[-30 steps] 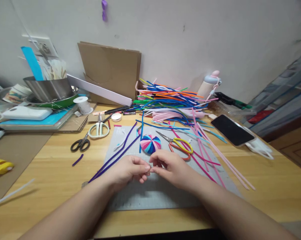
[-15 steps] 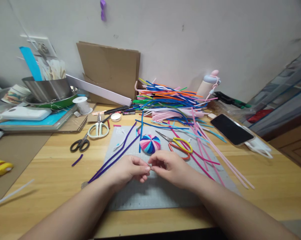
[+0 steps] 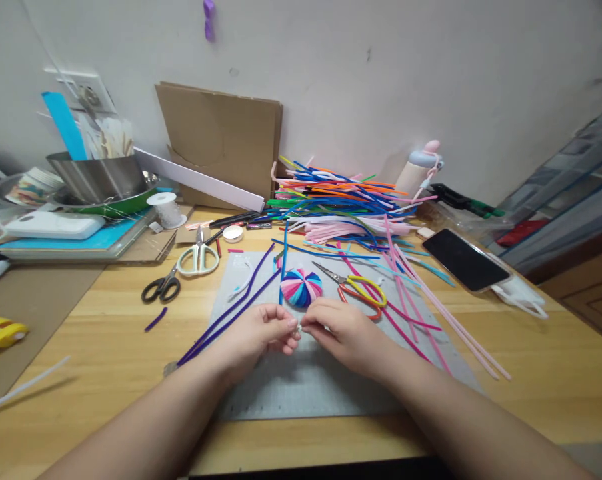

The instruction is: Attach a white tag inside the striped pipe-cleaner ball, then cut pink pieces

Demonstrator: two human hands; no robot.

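Note:
My left hand and my right hand meet fingertip to fingertip above the grey cutting mat. Both are closed in a pinch around a tiny pale, shiny piece, too small to name. Just beyond the fingers lies a round ball of pink, blue, white and purple pipe cleaners. Scissors with yellow and orange handles rest open to the right of it. Two dark purple pipe cleaners run past my left hand, and pink ones lie beyond my right.
A heap of coloured pipe cleaners lies at the back. White-handled scissors and black-handled scissors sit to the left, near a spool. A yellow glue gun is far left; a phone lies right, before a bottle.
My fingertips have shifted slightly, and more of the tiny pale piece shows between them. My right fingers are more bunched together. The things on the table have stayed put.

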